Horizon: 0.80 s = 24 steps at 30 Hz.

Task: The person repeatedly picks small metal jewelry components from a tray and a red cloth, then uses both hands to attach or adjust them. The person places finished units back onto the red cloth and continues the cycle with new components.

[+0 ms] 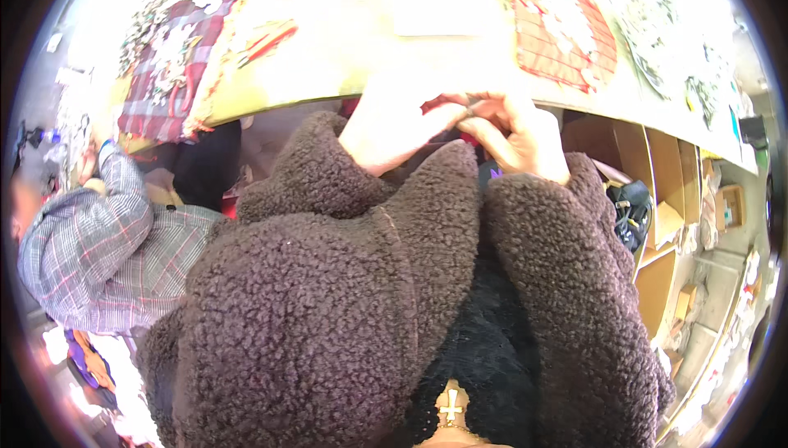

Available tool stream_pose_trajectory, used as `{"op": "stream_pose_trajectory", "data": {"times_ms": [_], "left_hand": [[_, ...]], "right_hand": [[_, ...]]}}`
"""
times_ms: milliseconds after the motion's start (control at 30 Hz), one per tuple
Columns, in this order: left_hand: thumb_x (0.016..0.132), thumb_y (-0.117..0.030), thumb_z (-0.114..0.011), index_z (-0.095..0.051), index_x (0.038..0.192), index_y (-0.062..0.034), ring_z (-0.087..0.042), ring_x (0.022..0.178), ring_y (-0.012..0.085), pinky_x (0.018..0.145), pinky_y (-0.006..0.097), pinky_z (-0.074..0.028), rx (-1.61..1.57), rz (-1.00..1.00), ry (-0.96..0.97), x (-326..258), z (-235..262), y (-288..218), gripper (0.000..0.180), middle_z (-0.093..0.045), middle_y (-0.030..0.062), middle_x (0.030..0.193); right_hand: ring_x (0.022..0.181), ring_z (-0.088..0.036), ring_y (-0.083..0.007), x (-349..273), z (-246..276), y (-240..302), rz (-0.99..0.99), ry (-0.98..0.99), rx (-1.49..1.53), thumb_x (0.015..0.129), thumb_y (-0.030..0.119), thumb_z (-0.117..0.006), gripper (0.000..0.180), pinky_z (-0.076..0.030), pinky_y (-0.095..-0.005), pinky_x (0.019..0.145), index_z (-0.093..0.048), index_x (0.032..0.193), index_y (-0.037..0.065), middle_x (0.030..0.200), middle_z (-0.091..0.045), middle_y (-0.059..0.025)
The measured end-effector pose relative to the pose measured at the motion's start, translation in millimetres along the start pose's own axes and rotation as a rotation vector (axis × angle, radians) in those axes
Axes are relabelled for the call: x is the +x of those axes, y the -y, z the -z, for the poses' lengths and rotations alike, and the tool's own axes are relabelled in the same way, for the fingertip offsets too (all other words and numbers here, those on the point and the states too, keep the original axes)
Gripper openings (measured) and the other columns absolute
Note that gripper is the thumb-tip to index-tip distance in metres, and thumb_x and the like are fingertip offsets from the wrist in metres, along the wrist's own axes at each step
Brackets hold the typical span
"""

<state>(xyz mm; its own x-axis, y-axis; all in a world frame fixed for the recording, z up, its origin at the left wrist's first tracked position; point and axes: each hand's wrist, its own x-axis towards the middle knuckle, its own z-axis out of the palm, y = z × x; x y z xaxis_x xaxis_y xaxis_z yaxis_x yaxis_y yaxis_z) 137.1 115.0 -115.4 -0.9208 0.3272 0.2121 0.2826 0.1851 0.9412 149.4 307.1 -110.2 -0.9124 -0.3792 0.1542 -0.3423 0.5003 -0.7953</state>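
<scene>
My left hand [398,124] and my right hand [521,132] meet at the near edge of the brightly lit table [320,74]. The fingers of both are bent and pinched together, fingertips touching. Small bits of red show between and below them, but glare and the fingers hide what they hold. Dark brown fleecy sleeves cover both my forearms.
On the table's left lies a red and grey plaid cloth [156,107] with small pieces on it, beside a red-handled tool [269,41]. A red checked cloth [533,45] bears pale pieces. A person in a grey plaid jacket [98,243] sits left. Wooden shelves [657,284] stand right.
</scene>
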Motion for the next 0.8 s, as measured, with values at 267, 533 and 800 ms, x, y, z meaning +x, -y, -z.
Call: {"op": "stream_pose_trajectory", "data": {"times_ms": [267,533,800], "left_hand": [[0.088,-0.013,-0.058,-0.057,0.087,-0.0032,-0.049,0.049,0.0076,0.044,0.021,-0.040,-0.641,0.334,-0.014,-18.6,7.8,5.3,0.010,-0.054,0.0014,0.066],[0.089,-0.012,-0.057,-0.059,0.097,-0.0025,-0.053,0.058,0.0082,0.052,0.021,-0.043,-0.619,0.451,-0.013,-21.0,34.1,21.3,0.013,-0.059,0.0033,0.073],[0.074,-0.004,-0.060,-0.066,0.096,-0.0029,-0.061,0.085,0.0329,0.079,0.037,-0.048,1.049,-0.085,-0.494,-3.7,166.0,74.8,0.023,-0.064,0.0151,0.088]], "right_hand": [[0.079,-0.068,-0.0212,8.4,-27.0,18.0,0.426,-0.221,-0.234,0.077,0.004,-0.071,0.027,-0.053,-0.0289,0.073,-0.063,0.103,0.006,0.089,-0.069,-0.0123],[0.071,-0.067,-0.0233,25.5,-42.7,3.2,0.537,-0.172,-0.321,0.078,0.000,-0.070,0.026,-0.052,-0.0295,0.067,-0.064,0.102,0.007,0.084,-0.068,-0.0126],[0.054,-0.053,-0.0094,29.8,-54.9,-6.0,-0.098,-0.072,0.350,0.090,0.001,-0.056,0.007,-0.044,-0.0210,0.051,-0.056,0.097,0.002,0.072,-0.060,-0.0059]]}}
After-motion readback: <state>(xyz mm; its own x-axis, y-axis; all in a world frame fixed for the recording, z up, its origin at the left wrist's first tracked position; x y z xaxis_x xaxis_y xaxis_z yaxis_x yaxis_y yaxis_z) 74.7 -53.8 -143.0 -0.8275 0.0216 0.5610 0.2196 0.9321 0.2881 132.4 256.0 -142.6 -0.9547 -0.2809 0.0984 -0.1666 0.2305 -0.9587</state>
